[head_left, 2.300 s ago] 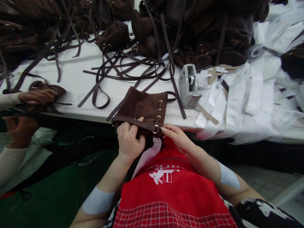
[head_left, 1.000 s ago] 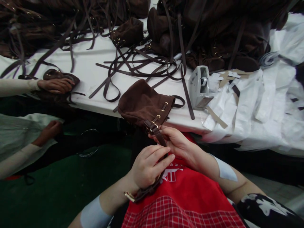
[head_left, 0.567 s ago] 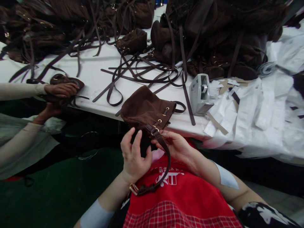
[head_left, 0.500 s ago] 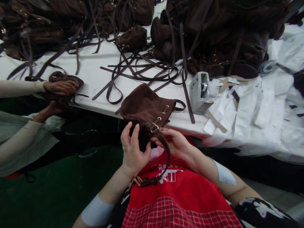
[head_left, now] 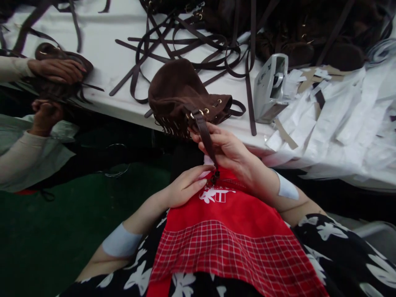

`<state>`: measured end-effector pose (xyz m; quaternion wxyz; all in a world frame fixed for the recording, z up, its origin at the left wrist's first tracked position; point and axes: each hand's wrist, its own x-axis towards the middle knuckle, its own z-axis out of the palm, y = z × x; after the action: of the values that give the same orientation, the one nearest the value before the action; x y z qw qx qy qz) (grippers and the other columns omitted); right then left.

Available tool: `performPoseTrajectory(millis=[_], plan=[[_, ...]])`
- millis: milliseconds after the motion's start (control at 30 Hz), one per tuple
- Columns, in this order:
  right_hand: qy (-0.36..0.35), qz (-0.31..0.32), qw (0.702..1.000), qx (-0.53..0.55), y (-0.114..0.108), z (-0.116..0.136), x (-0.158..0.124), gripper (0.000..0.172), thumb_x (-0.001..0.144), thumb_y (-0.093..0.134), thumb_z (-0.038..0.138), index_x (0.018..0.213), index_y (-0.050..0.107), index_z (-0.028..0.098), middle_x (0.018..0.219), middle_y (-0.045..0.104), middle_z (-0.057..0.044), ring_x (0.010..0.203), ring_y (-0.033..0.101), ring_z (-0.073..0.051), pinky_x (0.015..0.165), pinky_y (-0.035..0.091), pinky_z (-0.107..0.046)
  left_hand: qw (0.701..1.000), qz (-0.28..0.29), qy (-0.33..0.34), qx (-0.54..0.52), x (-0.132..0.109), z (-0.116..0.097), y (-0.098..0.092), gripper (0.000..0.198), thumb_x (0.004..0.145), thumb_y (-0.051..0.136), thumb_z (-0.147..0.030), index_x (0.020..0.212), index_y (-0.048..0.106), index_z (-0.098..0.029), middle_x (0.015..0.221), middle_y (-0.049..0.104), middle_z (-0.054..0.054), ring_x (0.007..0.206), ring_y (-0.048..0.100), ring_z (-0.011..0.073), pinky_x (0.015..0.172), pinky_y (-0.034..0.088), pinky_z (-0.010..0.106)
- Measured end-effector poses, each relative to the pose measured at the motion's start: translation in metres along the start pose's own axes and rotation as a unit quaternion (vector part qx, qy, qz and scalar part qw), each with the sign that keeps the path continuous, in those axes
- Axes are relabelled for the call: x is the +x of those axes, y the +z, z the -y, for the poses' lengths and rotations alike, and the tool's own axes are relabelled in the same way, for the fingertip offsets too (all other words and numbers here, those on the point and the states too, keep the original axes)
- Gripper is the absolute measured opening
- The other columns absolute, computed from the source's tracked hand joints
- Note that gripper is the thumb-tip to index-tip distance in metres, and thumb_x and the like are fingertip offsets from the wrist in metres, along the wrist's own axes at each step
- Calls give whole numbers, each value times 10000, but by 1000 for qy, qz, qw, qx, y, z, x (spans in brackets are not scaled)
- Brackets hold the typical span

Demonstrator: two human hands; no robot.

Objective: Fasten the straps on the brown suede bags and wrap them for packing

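Note:
A dark brown bag (head_left: 179, 86) with gold eyelets and a fringe lies at the table's front edge, its opening turned to the right. Its strap (head_left: 206, 138) hangs from a gold ring down over the red apron. My right hand (head_left: 227, 150) is closed on the bag's near edge beside the ring, behind the strap. My left hand (head_left: 190, 185) lies lower, in front of the apron, its fingertips closed at the strap's hanging end by a dark buckle.
Loose brown straps (head_left: 182, 45) tangle behind the bag. A grey tape dispenser (head_left: 269, 88) stands right of it, beside white wrapping sheets (head_left: 334, 119). At the left, another person's hands (head_left: 58, 71) hold a brown bag (head_left: 82, 62).
My left hand has moved down and right from beside the bag to the strap's lower end. The strap now hangs straighter. The view has tilted down, and the bag's fringe shows.

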<state>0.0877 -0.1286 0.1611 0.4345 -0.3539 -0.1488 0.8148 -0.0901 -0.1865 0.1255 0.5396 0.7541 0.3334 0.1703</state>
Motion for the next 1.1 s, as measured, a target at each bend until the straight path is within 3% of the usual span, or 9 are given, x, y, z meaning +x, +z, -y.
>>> performPoseTrajectory(millis=[100, 200, 333, 433, 567, 700, 900, 1000, 1100], plan=[[-15, 8, 1000, 13, 15, 7, 18, 280, 853, 544, 53, 1093, 595, 187, 902, 709, 16, 909, 700, -126, 735, 571, -203, 998, -15, 4, -67, 9, -10, 3, 406, 950, 506, -301, 1338, 519, -182, 1289, 643, 140, 1164, 626, 267, 996, 511, 429], [-21, 11, 999, 26, 24, 11, 30, 185, 916, 544, 124, 1092, 580, 166, 864, 707, 5, 857, 711, -124, 705, 579, -201, 978, -4, -28, -205, 15, -22, 6, 335, 956, 498, -252, 1277, 548, -171, 1080, 707, 119, 929, 691, 213, 817, 569, 348], [-32, 15, 999, -15, 21, 11, 35, 130, 910, 605, 197, 1036, 591, 167, 906, 723, -32, 833, 714, -139, 720, 584, -224, 899, 49, -47, -434, 13, -41, 4, 375, 950, 535, -222, 1322, 526, -179, 1055, 700, 99, 969, 685, 204, 867, 547, 338], [-34, 16, 996, -83, 6, 5, 35, 173, 887, 632, 212, 1054, 591, 193, 969, 721, -37, 802, 712, -149, 684, 578, -248, 848, 21, -59, -526, 12, -50, 1, 271, 936, 581, -217, 1203, 605, -176, 1039, 715, 85, 1000, 690, 204, 941, 525, 349], [-48, -8, 988, -145, -19, -9, 25, 216, 867, 643, 254, 1072, 600, 201, 934, 708, -23, 742, 688, -141, 620, 540, -238, 816, -50, -81, -571, 16, -51, -3, 228, 881, 669, -209, 1103, 638, -168, 953, 727, 59, 909, 711, 187, 844, 566, 294], [-33, -5, 983, -183, -34, -19, -4, 130, 830, 640, 278, 874, 628, 157, 736, 661, 2, 632, 611, -108, 578, 481, -208, 792, -106, -104, -592, 22, -52, -8, 317, 849, 708, -206, 1154, 633, -160, 935, 708, 36, 877, 716, 175, 806, 577, 263], [-15, 89, 967, -238, -30, -15, -50, 146, 808, 590, 273, 826, 655, 144, 766, 683, -28, 683, 627, -140, 684, 504, -276, 768, -163, -97, -611, 28, -60, -13, 382, 822, 722, -156, 1192, 634, -198, 960, 682, -5, 986, 700, 181, 847, 573, 253], [-42, 131, 948, -289, -25, -8, -63, 203, 848, 573, 321, 853, 647, 132, 811, 686, -52, 719, 641, -153, 705, 509, -290, 774, -189, -88, -598, 32, -62, -13, 395, 794, 759, -173, 1169, 643, -211, 923, 681, -14, 1044, 682, 198, 879, 566, 283], [-97, 129, 920, -358, -20, -5, -71, 284, 881, 592, 414, 921, 614, 133, 837, 673, -57, 734, 639, -162, 689, 508, -287, 786, -212, -78, -576, 34, -61, -12, 411, 748, 807, -199, 1131, 658, -225, 897, 691, -22, 1007, 692, 192, 888, 554, 294]])
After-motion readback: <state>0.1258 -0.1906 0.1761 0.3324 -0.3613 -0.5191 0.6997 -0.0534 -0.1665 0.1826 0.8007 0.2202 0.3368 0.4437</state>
